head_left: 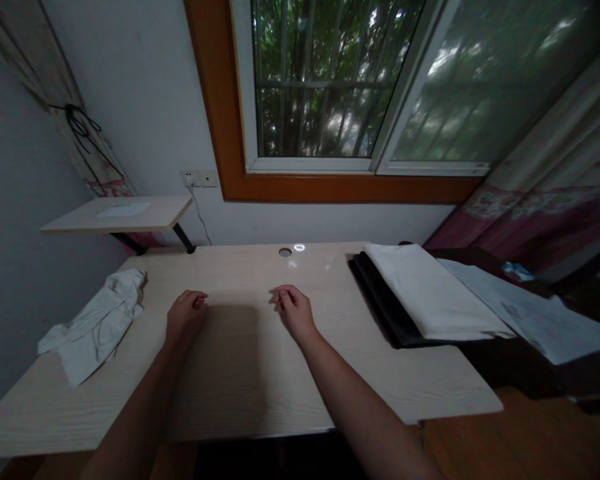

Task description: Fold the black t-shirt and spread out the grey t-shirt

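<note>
My left hand (184,316) rests on the pale wood-grain desk (230,400), its fingers curled in and nothing seen in them. Across from it, my right hand (296,311) also lies on the desk top with bent fingers, thumb near the forefinger, and holds nothing visible. A crumpled white cloth (100,327) lies to the left of my left hand. To the right of my right hand is a folded white cloth (430,287) on top of folded black fabric (380,300). Neither hand touches these cloths.
A small raised shelf (155,217) with a white paper (125,210) stands at the back left. A round cable hole (285,253) is near the desk's back edge. A pale sheet (525,307) extends past the desk on the right. Behind are a socket (199,178), window and curtains.
</note>
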### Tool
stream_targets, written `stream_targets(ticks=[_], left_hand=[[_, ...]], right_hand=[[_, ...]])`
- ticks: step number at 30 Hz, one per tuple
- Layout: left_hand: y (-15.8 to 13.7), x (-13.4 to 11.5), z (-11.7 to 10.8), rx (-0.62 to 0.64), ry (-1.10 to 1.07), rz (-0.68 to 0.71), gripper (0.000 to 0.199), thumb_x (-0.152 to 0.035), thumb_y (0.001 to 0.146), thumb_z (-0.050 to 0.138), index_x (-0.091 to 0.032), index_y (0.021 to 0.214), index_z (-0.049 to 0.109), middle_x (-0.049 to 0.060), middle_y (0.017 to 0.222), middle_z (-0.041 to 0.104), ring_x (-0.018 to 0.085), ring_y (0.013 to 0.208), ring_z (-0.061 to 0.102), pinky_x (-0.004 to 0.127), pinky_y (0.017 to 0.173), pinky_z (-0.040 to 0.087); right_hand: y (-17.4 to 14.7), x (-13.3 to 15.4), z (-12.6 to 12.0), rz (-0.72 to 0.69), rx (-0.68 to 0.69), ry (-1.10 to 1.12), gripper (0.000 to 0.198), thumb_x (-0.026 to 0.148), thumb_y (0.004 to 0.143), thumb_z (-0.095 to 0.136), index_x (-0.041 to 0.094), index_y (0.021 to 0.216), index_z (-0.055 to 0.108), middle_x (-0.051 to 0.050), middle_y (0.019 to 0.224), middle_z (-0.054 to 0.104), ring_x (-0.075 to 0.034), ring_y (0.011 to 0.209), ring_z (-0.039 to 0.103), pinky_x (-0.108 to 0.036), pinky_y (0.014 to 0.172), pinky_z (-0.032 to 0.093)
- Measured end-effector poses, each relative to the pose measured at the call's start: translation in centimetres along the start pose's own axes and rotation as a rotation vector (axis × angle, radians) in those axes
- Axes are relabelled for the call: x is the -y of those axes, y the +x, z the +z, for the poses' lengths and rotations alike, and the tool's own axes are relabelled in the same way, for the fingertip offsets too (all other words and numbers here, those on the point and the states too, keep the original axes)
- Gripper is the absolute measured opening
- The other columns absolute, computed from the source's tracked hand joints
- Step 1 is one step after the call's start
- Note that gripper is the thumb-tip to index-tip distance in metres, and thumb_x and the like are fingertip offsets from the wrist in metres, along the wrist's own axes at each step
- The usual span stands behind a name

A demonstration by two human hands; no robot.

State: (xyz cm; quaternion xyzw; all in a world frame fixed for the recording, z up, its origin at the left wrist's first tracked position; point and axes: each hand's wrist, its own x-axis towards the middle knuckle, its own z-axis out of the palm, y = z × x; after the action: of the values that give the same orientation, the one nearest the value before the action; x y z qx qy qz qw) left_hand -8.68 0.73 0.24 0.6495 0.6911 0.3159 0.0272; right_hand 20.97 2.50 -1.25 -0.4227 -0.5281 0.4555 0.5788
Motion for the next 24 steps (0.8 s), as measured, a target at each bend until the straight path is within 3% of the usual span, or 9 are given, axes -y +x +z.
stream_targets(ticks=[24], left_hand=[[0.2, 1.1, 0.6, 0.005, -0.020, 0.085, 0.027, -0.021, 0.081, 0.049, -0.020, 0.094, 0.072, 0.005, 0.094, 0.066, 0.021, 0.086, 0.062, 0.033, 0.081, 0.047]], right_hand=[[0.0, 0.2, 0.0, 0.004, -0.041, 0.019, 0.028, 0.042, 0.092, 0.056, 0.019, 0.094, 0.071, -0.001, 0.070, 0.067, -0.012, 0.054, 0.055, -0.024, 0.053, 0.043]])
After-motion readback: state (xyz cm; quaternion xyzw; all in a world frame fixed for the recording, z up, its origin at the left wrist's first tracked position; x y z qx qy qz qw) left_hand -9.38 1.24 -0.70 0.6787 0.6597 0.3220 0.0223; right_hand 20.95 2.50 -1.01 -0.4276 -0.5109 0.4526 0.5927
